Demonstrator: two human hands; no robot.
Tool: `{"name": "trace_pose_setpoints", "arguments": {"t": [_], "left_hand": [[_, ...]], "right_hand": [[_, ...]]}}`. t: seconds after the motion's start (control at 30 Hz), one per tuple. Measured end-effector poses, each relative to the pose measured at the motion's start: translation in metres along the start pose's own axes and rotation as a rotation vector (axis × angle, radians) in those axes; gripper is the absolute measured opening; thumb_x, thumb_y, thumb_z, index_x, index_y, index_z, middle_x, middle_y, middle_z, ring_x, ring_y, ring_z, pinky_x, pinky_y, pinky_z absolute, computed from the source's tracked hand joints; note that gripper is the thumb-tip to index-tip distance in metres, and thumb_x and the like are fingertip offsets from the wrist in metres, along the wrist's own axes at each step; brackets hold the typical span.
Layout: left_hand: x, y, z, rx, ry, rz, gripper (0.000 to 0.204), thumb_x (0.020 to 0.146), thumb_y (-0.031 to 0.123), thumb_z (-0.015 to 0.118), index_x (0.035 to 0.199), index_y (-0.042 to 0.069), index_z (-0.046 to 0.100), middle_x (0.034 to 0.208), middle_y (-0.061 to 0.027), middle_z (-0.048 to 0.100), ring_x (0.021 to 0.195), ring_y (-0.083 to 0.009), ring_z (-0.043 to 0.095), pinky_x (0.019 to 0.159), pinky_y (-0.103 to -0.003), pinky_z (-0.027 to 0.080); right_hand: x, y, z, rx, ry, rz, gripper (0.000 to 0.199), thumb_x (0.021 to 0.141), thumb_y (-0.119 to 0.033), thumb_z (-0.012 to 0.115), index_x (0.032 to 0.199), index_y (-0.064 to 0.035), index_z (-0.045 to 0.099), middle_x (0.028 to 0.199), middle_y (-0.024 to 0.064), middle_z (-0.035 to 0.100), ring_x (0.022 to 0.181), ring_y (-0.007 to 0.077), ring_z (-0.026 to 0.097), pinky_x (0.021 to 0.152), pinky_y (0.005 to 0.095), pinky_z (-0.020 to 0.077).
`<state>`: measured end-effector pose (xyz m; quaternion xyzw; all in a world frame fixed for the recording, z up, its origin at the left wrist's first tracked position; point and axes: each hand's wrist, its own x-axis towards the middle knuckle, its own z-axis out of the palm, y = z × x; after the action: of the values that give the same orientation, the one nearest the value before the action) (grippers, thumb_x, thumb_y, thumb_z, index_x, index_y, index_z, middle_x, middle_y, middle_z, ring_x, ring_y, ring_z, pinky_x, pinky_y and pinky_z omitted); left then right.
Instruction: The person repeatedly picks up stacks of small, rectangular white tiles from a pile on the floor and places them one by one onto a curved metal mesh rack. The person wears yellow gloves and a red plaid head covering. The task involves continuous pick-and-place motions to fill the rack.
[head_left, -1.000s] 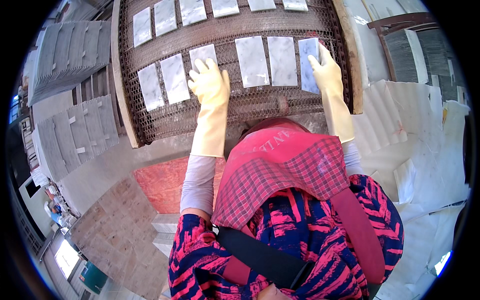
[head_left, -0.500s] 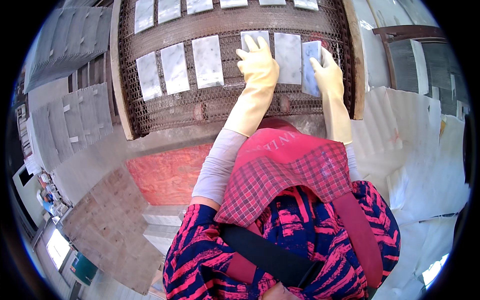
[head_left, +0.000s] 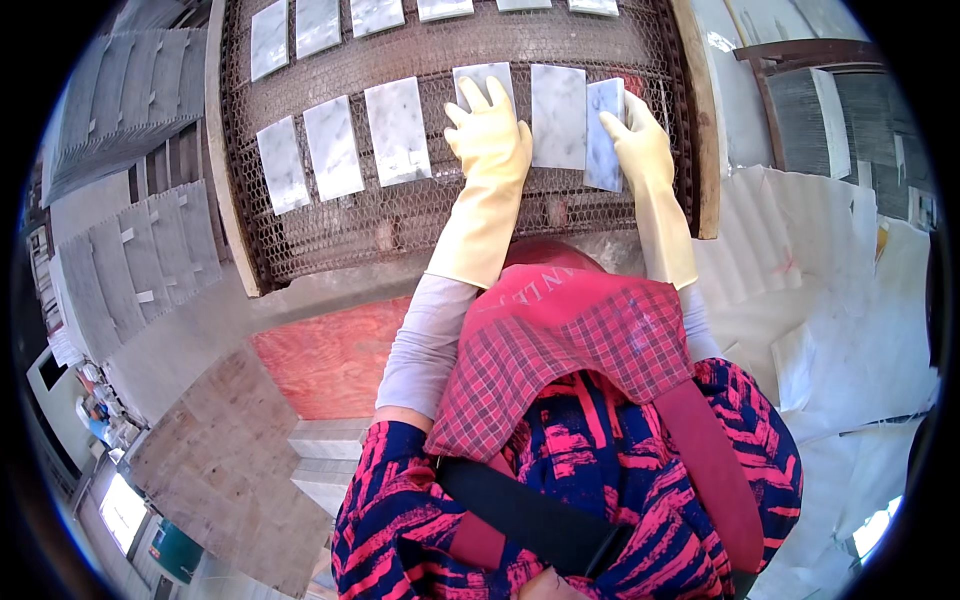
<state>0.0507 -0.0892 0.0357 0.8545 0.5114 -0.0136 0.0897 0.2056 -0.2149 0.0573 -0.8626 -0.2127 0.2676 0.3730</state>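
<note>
My left hand point(head_left: 490, 140), in a cream rubber glove, lies with fingers spread over a grey-veined white stone tile point(head_left: 468, 74) and hides its lower part. The tile rests on a wire-mesh conveyor belt point(head_left: 330, 232). At the right end of the same row, my right hand point(head_left: 643, 145), gloved alike, grips the right side of a bluish tile point(head_left: 601, 140), thumb on its face. That tile's left edge meets or slightly overlaps a white tile point(head_left: 558, 118) between my hands; which of the two, I cannot tell.
Three more white tiles, among them a marbled one point(head_left: 397, 130), lie left in this row. A farther row of tiles point(head_left: 376, 15) crosses the belt. Wooden rails point(head_left: 222, 160) edge both sides. Grey stacked slabs point(head_left: 125, 95) stand left; whitish sheeting point(head_left: 790, 270) hangs right.
The whole view has shifted slightly. The tile under my left hand has slid a little left, widening its gap from the tile on its right. My right hand keeps its grip on the bluish tile.
</note>
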Motion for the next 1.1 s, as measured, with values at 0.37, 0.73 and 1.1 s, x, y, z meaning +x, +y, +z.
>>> {"name": "trace_pose_setpoints", "arguments": {"t": [0.37,0.73,1.1], "left_hand": [[-0.001,-0.029,0.008,0.040,0.101,0.014,0.079,0.087,0.030,0.078,0.158,0.012,0.048,0.165,-0.0216,0.040,0.134,-0.0541,0.054,0.097,-0.055,0.058],[-0.003,-0.032,0.004,0.057,0.102,0.052,0.075,0.090,0.034,0.077,0.156,0.012,0.050,0.160,-0.0180,0.045,0.132,-0.0515,0.056,0.092,-0.054,0.060],[-0.065,-0.031,-0.006,-0.118,0.216,0.421,0.067,0.090,0.029,0.079,0.150,0.011,0.057,0.151,-0.0252,0.057,0.141,-0.0507,0.050,0.116,-0.068,0.037]], "right_hand": [[0.003,0.025,0.017,0.180,-0.029,-0.020,0.059,0.097,-0.029,0.073,0.153,-0.0160,0.060,0.135,0.0136,0.075,0.123,0.0241,0.072,0.108,0.0372,0.0514],[0.013,0.009,0.012,0.234,-0.010,-0.015,0.054,0.101,-0.018,0.074,0.152,-0.0060,0.060,0.127,0.0086,0.076,0.111,0.0146,0.070,0.100,0.0311,0.0526],[0.018,-0.004,-0.024,-0.163,0.072,0.092,0.057,0.102,-0.038,0.067,0.155,-0.0200,0.058,0.119,0.0091,0.078,0.110,0.0225,0.074,0.103,0.0387,0.0532]]}}
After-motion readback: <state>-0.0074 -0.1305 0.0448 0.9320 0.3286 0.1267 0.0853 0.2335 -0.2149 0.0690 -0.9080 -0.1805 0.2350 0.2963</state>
